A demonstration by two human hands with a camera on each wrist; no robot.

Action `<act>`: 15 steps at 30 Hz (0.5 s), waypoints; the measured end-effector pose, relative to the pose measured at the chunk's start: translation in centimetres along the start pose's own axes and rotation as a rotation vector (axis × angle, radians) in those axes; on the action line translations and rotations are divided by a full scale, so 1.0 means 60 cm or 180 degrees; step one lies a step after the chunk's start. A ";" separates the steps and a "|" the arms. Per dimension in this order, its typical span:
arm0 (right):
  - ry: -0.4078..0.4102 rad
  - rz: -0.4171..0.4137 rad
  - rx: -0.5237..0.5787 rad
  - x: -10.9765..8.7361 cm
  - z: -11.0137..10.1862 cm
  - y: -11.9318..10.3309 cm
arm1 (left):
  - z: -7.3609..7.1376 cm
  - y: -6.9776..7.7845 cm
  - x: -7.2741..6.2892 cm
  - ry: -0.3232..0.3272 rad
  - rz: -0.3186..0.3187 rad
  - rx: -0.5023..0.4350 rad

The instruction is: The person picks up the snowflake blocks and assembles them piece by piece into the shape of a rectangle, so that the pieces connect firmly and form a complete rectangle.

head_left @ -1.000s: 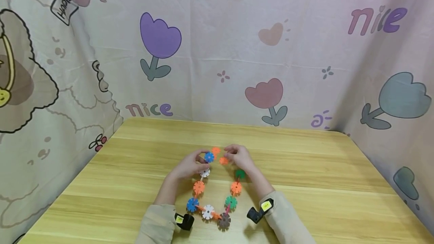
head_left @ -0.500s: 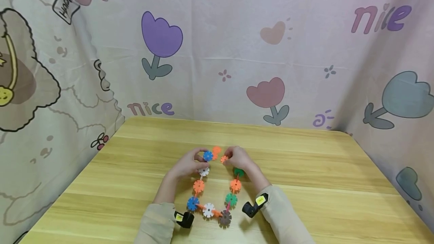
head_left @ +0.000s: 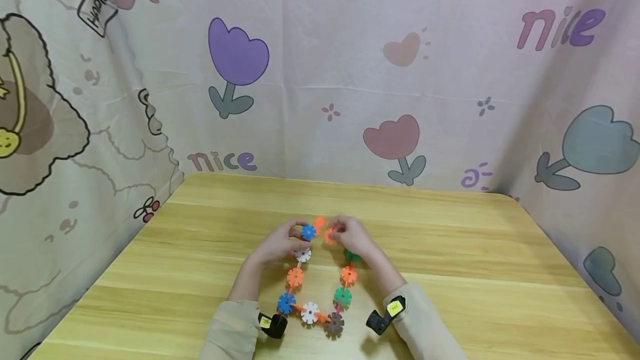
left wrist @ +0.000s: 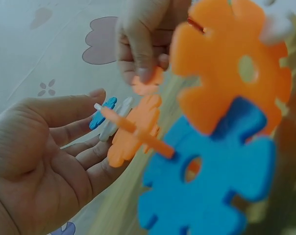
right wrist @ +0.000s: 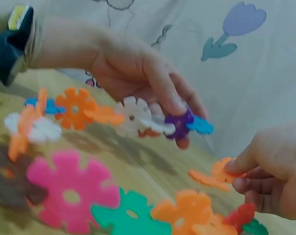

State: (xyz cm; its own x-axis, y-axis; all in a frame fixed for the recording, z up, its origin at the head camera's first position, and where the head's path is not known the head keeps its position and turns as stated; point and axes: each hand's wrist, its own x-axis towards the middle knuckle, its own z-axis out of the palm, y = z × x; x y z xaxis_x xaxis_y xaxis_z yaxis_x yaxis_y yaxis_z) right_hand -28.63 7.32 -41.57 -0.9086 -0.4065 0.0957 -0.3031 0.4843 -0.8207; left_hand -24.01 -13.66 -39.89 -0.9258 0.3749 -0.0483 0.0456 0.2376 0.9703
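Slotted plastic snowflake discs are linked into a chain, which forms an open loop between the hands in the head view. My left hand (head_left: pixel 279 241) holds one end of it, where a blue disc (head_left: pixel 308 231) shows by the fingertips. In the right wrist view, a purple disc (right wrist: pixel 179 124) sits between left thumb and fingers, with a blue disc (right wrist: pixel 202 126) beyond it. My right hand (head_left: pixel 353 235) pinches an orange disc (right wrist: pixel 223 169) between thumb and fingers, a second orange disc (right wrist: pixel 206 180) joined to it. A gap separates this pair from the blue end.
The chain's near part bends at a white disc (head_left: pixel 310 313) and a brown disc (head_left: pixel 334 324). Its right side runs up past a green disc (head_left: pixel 342 296) to the right wrist. A patterned cloth (head_left: pixel 320 60) hangs behind the wooden table (head_left: pixel 450 226).
My right wrist has dipped back toward me over the last half second after a slight rise. My left hand stays almost still, still holding the chain's end.
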 end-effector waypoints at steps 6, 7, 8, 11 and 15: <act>0.0021 -0.0012 0.0358 -0.013 -0.003 -0.020 | 0.004 -0.011 0.009 -0.0002 0.0003 -0.0070; 0.0027 -0.0015 0.0394 -0.015 -0.003 -0.023 | 0.004 -0.012 0.011 -0.0001 0.0005 -0.0079; 0.0034 -0.0018 0.0418 -0.017 -0.003 -0.025 | 0.005 -0.012 0.011 0.0005 0.0004 -0.0083; 0.0041 -0.0045 0.0539 -0.022 -0.003 -0.027 | 0.006 -0.011 0.011 -0.0004 0.0016 -0.0099; -0.0004 -0.0045 0.0785 -0.031 -0.007 -0.037 | 0.007 -0.003 0.006 -0.0052 0.0069 -0.0120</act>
State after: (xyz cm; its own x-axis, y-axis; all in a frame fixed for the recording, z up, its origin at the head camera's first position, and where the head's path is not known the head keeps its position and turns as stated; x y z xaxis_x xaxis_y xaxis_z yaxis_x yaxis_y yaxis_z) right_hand -26.37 7.31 -39.67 -0.9044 -0.4128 0.1075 -0.2362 0.2748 -0.9320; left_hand -24.19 -13.16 -40.18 -0.9185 0.3942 -0.0307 0.0511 0.1954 0.9794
